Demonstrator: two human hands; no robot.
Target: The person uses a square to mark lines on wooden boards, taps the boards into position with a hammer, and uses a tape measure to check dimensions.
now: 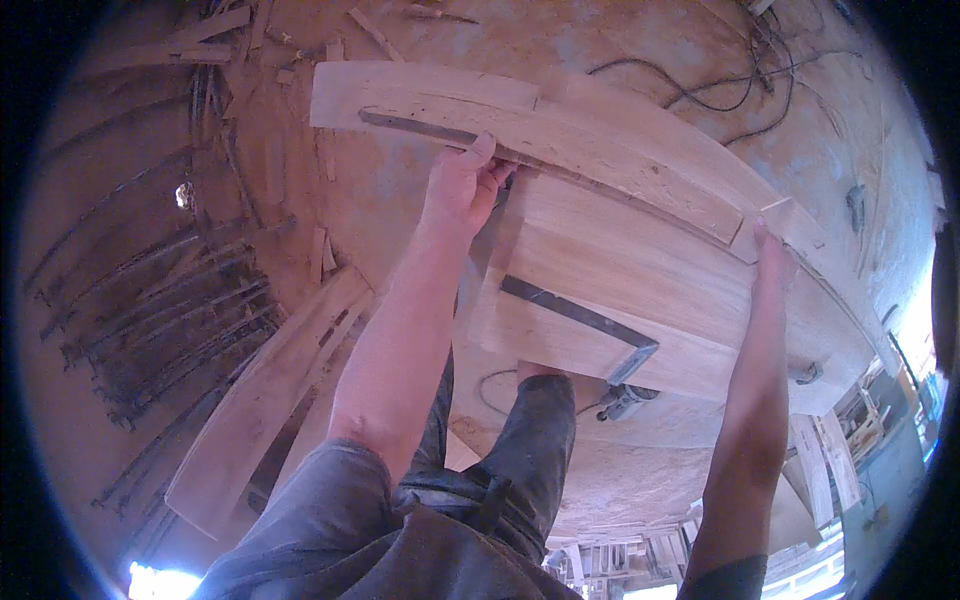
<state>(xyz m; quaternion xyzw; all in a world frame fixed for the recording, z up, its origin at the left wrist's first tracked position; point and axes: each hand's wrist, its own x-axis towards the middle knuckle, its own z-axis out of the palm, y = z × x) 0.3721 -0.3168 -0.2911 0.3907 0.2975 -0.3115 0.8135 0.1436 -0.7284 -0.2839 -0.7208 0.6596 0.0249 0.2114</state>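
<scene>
A long pale wooden board (600,160) lies across the far side of a wide panel of pale boards (610,240). My left hand (468,185) closes on the board's near edge, thumb on top and fingers curled beneath. Beside that thumb a narrow dark strip (415,125) runs along the board. Farther right, my right hand (770,250) grips the board's right end, next to a small pale wood block (792,222); its lower fingers are partly hidden. Nearer me, an L-shaped square (580,312) with a dark long arm rests on the panel.
Dark cables (740,100) loop over the dusty floor at the far right. Several planks (270,400) lean at the left, near a stack of dark slats (180,330). A dark power tool (628,402) sits below the panel, close to my legs. More timber stands at lower right.
</scene>
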